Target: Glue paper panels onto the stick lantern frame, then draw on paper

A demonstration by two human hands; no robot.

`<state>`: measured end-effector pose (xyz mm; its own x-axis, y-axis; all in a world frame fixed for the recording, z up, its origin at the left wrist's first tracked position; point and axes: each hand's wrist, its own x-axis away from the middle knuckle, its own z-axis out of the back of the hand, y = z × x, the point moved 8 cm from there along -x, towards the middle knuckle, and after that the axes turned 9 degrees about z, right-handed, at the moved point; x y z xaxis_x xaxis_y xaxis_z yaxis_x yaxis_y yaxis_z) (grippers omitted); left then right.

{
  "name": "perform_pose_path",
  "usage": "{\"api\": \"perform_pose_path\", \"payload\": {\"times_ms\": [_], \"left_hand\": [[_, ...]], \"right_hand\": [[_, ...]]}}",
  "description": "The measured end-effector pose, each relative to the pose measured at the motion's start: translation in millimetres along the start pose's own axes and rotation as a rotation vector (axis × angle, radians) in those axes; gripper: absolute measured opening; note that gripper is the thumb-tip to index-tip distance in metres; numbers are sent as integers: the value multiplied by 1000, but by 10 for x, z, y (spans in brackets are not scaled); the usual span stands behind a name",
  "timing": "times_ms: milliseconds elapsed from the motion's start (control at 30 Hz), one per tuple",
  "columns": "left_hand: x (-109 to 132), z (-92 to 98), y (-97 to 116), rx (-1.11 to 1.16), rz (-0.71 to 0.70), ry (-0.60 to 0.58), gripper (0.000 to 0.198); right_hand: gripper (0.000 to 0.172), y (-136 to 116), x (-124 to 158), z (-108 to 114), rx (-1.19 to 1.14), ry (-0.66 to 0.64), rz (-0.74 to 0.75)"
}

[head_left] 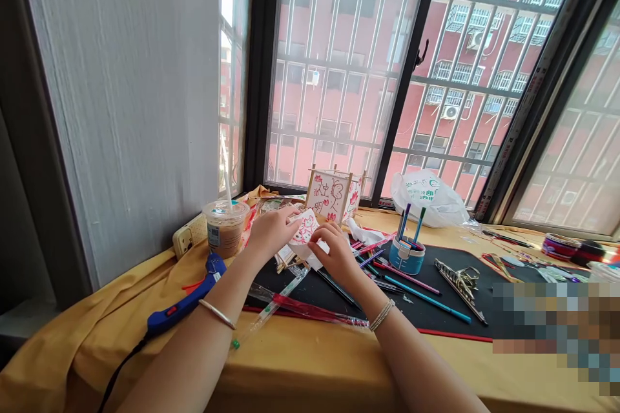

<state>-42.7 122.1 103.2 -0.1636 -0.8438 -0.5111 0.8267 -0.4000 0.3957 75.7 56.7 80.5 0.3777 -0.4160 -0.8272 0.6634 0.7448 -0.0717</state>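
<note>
Paper [305, 228] between left hand [272, 231], right hand [338, 250]; lantern [328, 192] crowds far edge.

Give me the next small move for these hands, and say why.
I'd probably smooth the red-patterned paper gently with the right hand: the left hand appears to hold its left side, the right hand is at its right edge, and the paper looks bent rather than flat.

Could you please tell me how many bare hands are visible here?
2: the left hand at the left of the paper with red drawings, and the right hand at its right. Others may be hidden behind the pixelated patch.
</note>
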Motion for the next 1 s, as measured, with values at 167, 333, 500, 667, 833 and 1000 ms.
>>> {"api": "perform_pose_path", "payload": {"times_ms": [167,333,500,667,833,1000], "left_hand": [[46,-5,96,43,-198,-119,44],[161,-98,228,165,-413,-317,37],[164,-76,223,197,-398,-296,25],[90,137,148,307,-339,-111,19],[106,706,19,431,-240,182,27],[591,1389,-277,407,-225,572,18]], "right_hand": [[11,142,33,95,56,126,-115],[12,146,54,12,103,73,-96],[13,130,66,72,84,119,-103],[16,43,140,349,97,347,-110],[18,-2,165,294,80,318,-66],[26,-196,122,-118,-400,-62,-236]]}}
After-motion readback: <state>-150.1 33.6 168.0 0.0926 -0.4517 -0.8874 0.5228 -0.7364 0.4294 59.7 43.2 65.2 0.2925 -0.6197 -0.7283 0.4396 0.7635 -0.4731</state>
